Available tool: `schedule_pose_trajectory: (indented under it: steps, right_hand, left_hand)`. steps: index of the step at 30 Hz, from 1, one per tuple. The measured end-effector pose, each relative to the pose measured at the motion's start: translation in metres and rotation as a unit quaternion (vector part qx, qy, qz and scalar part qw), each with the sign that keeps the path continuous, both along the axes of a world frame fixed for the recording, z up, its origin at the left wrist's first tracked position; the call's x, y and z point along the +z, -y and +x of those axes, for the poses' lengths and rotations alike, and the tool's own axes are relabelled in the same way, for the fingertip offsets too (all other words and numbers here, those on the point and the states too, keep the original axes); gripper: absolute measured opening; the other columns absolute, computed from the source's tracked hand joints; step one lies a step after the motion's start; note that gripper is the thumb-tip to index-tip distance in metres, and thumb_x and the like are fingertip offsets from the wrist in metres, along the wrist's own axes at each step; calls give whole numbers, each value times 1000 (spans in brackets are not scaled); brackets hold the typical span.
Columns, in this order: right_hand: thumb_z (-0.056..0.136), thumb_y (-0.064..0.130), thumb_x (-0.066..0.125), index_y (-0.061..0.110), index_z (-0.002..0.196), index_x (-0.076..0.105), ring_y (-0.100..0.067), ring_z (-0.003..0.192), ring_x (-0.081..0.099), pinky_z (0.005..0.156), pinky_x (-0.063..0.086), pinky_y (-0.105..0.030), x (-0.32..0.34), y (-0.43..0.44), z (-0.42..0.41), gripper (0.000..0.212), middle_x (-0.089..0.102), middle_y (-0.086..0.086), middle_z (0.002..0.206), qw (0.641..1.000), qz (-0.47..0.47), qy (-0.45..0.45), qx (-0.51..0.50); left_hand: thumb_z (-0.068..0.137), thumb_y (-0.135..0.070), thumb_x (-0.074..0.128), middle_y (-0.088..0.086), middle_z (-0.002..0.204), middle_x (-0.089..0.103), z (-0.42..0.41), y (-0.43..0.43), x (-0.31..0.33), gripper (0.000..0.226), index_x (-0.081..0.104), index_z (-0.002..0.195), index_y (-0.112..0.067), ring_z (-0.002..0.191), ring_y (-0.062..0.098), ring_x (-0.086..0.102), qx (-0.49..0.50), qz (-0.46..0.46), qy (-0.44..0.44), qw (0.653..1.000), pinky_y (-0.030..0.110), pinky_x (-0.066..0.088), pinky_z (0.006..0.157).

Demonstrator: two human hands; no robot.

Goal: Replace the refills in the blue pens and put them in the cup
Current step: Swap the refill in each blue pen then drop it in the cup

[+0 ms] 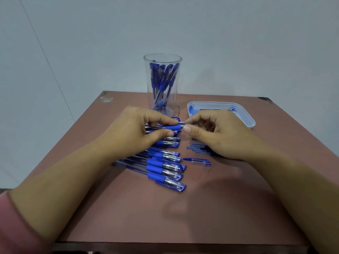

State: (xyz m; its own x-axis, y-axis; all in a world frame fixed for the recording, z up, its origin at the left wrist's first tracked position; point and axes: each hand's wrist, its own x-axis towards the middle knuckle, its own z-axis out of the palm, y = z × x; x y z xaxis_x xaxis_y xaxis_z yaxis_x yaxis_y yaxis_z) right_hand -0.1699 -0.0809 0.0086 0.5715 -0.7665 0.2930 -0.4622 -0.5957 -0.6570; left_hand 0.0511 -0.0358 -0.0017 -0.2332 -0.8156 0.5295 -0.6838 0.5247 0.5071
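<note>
- Left hand (139, 129) — pinched on blue pen (171, 127) at its grip, table (201, 208) centre.
- Right hand (216, 132) — thumb and forefinger closed at the pen's tip end; whether they clamp the nib, cannot tell.
- Advice: hold barrel level, twist gently.
- Cup (163, 83) — 12 o'clock, part-filled.
- Loose cap (200, 161) — 5 o'clock.

Single view only: head-worn wide-angle camera, looking forward and down from above near edge of reddish-brown square table (211, 217). Close range: both forearms enter from bottom corners, left hand (135, 129) and right hand (218, 132) meet mid-frame. Far table edge, clear plastic cylindrical cup (162, 83) and pale grey wall (238, 43) fill upper half. Straight lines bow near borders. No second view.
</note>
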Motion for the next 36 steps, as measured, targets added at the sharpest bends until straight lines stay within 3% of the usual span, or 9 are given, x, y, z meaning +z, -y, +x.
schedule_pose_trajectory:
  steps: [2,6,10,14,17,20,23,30,36]
  right_hand:
    - [87,43,63,35,82,69,-11,64,59,63,49,-28,-1,1,1,11,68,8,71,1000,-15,-12,-4]
    - [81,34,74,34,93,69,-1,63,55,62,48,-17,0,0,1,14,64,16,73,1000,-1,30,8]
    - [86,39,66,33,94,71,-14,72,64,67,51,-25,-1,0,2,11,69,7,77,1000,1,22,1]
    - [82,27,74,32,89,71,-9,71,62,65,48,-14,-1,-1,3,9,68,8,75,1000,-10,26,-1]
    - [77,37,77,34,99,69,-11,74,63,68,53,-19,-1,-2,2,23,68,6,81,999,18,43,5]
    - [84,44,66,36,93,70,-11,74,65,68,53,-24,-2,-1,3,13,70,8,78,1000,-1,17,-8]
    - [85,32,69,35,88,71,-5,72,63,63,47,-13,-1,-1,5,4,69,14,72,999,-30,10,-9]
    - [83,18,74,46,83,62,1,80,64,69,44,-5,5,2,-1,30,69,22,82,994,-85,63,-23]
    - [91,22,65,37,98,70,4,94,57,84,44,-14,9,3,-9,17,62,24,93,985,-81,-148,40]
  left_hand:
    - [77,-38,73,-39,76,63,0,0,0,27,66,101,-49,74,-15,61,1,-2,7,1000,2,39,68]
    - [79,-28,77,-43,73,59,1,1,-1,32,65,101,-48,67,-18,57,3,-1,16,1000,0,36,65]
    - [80,-27,77,-44,72,59,1,1,-1,32,66,102,-47,68,-18,57,-2,2,18,1000,0,37,64]
    - [79,-29,77,-48,76,58,1,0,0,35,62,98,-54,76,-18,60,-5,4,24,1000,1,40,68]
    - [79,-28,77,-46,75,58,2,1,0,33,64,98,-52,72,-18,59,0,4,17,1000,1,38,66]
    - [79,-30,77,-44,75,60,1,2,-1,33,63,98,-53,71,-16,59,4,-4,15,1000,1,38,66]
    - [80,-27,76,-44,71,59,1,2,-1,31,65,100,-48,65,-16,57,4,5,19,1000,1,37,63]
    - [82,-30,74,-34,71,65,11,4,2,23,70,101,-42,64,-5,61,34,19,-3,999,5,41,61]
    - [83,-29,74,-37,63,60,22,9,2,24,70,105,-39,65,-10,59,67,22,26,997,2,38,57]
